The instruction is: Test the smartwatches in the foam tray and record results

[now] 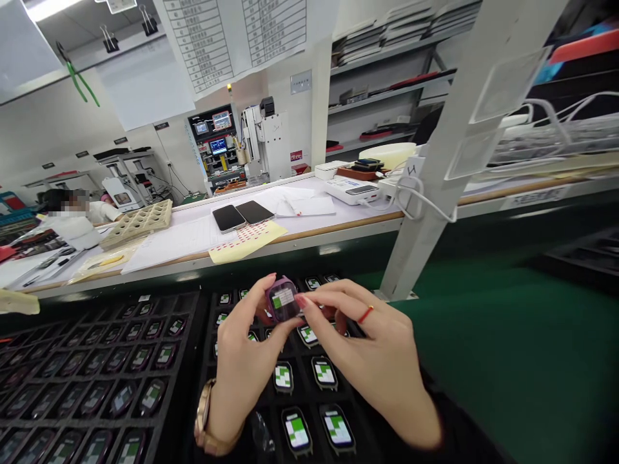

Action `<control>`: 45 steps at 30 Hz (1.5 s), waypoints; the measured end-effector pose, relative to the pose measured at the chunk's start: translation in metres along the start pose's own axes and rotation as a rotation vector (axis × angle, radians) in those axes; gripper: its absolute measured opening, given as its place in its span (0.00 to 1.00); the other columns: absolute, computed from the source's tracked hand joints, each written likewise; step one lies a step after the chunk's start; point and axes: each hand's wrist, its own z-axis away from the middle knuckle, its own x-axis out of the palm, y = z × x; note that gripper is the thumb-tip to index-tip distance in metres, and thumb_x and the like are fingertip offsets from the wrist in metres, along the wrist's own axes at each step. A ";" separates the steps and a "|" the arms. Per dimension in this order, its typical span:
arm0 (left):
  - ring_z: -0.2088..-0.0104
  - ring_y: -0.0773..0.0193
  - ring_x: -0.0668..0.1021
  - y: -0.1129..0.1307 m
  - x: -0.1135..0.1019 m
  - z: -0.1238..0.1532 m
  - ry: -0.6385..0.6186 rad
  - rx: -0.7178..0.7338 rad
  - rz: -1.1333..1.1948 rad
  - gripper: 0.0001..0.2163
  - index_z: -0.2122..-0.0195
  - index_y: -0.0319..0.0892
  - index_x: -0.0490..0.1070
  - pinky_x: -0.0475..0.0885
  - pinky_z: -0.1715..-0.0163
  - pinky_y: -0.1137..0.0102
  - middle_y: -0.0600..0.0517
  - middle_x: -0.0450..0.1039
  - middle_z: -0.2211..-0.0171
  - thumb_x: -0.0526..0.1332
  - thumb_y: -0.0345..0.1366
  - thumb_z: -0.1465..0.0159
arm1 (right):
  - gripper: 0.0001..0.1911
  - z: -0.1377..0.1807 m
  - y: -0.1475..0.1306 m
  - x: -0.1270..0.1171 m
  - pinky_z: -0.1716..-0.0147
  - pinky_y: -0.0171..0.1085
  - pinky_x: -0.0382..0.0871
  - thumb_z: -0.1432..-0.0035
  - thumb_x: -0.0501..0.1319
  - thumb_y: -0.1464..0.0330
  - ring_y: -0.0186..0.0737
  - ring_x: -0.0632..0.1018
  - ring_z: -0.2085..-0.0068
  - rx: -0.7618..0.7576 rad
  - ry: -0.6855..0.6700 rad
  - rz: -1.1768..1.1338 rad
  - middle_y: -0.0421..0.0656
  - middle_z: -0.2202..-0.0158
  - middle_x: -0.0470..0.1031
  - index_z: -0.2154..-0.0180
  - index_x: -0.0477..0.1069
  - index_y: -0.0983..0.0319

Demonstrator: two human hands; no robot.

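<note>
Both my hands hold up one small purple smartwatch body [283,301] with a green-and-white label on its screen. My left hand [242,367] grips its left side with curled fingers and wears a gold wristwatch. From the right, my right hand [372,361] pinches the same piece with thumb and forefinger; a red ring sits on one finger. Beneath them lies a black compartment tray [213,386] holding several labelled watch bodies [325,372].
A second black tray [91,374] of watch bodies lies to the left. A raised white shelf [309,222] carries two phones [242,216], a yellow sticker sheet [246,241], papers and a beige holed tray [138,222]. A grey post [435,193] stands at right on the green mat [507,361]. Another person sits far left.
</note>
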 end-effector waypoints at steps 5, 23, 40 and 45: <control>0.71 0.72 0.76 0.001 -0.005 -0.001 -0.063 0.014 0.057 0.30 0.44 0.58 0.72 0.74 0.64 0.79 0.62 0.78 0.66 0.75 0.34 0.47 | 0.14 -0.005 0.005 -0.011 0.75 0.30 0.72 0.30 0.56 0.63 0.35 0.79 0.70 0.257 -0.212 -0.152 0.42 0.64 0.80 0.51 0.77 0.60; 0.72 0.72 0.70 -0.005 -0.012 0.001 -0.111 0.202 -0.048 0.28 0.40 0.55 0.69 0.71 0.65 0.77 0.60 0.71 0.70 0.72 0.37 0.41 | 0.24 -0.016 0.015 -0.024 0.49 0.44 0.76 0.35 0.61 0.66 0.44 0.81 0.53 0.426 -0.733 -0.684 0.45 0.54 0.81 0.38 0.68 0.59; 0.71 0.70 0.73 -0.001 -0.012 -0.001 -0.077 0.366 -0.209 0.25 0.38 0.49 0.65 0.73 0.68 0.75 0.55 0.75 0.67 0.66 0.33 0.36 | 0.22 -0.012 0.017 -0.015 0.47 0.44 0.75 0.34 0.60 0.68 0.45 0.80 0.49 0.366 -0.641 -0.703 0.46 0.50 0.79 0.39 0.69 0.58; 0.70 0.70 0.75 0.000 -0.009 -0.003 -0.067 0.392 -0.180 0.25 0.38 0.48 0.65 0.75 0.69 0.76 0.53 0.79 0.63 0.66 0.35 0.35 | 0.22 -0.008 0.018 -0.010 0.47 0.47 0.75 0.32 0.60 0.62 0.47 0.80 0.49 0.447 -0.624 -0.774 0.47 0.50 0.79 0.39 0.69 0.58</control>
